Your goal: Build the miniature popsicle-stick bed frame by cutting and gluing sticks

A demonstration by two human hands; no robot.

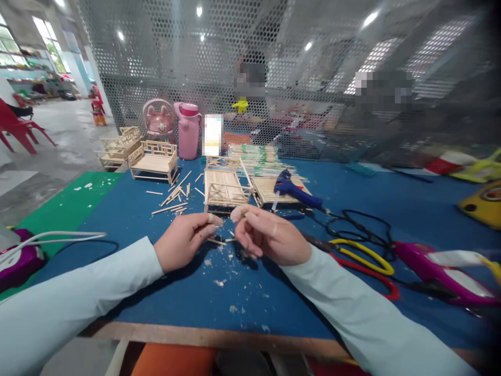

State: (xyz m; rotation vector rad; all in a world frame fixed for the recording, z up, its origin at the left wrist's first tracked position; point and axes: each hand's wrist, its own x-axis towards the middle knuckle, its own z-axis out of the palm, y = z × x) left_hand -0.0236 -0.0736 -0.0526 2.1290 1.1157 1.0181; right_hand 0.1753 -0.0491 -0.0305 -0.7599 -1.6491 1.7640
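My left hand (187, 237) is closed low over the blue tabletop, thumb against the fingers. Whatever it may pinch is too small to make out. Facing it, my right hand (274, 235) has its thumb and forefinger drawn together and the other fingers curled; its contents are also unclear. Short pieces of wooden stick (217, 242) lie between the hands. Just behind them stands a miniature bed-like frame of wooden sticks (225, 185). To its right, a blue glue gun (295, 191) rests on a flat stick panel (270, 192). Both wrists wear light blue sleeves.
Miniature stick benches (154, 159) and loose sticks (174, 196) are at the left. Behind stand a pink bottle (188, 133) and bagged sticks (254, 154), before a perforated metal screen (156, 62). Scissors with yellow and red handles (368, 256), black cable and a purple power strip (442, 271) lie right.
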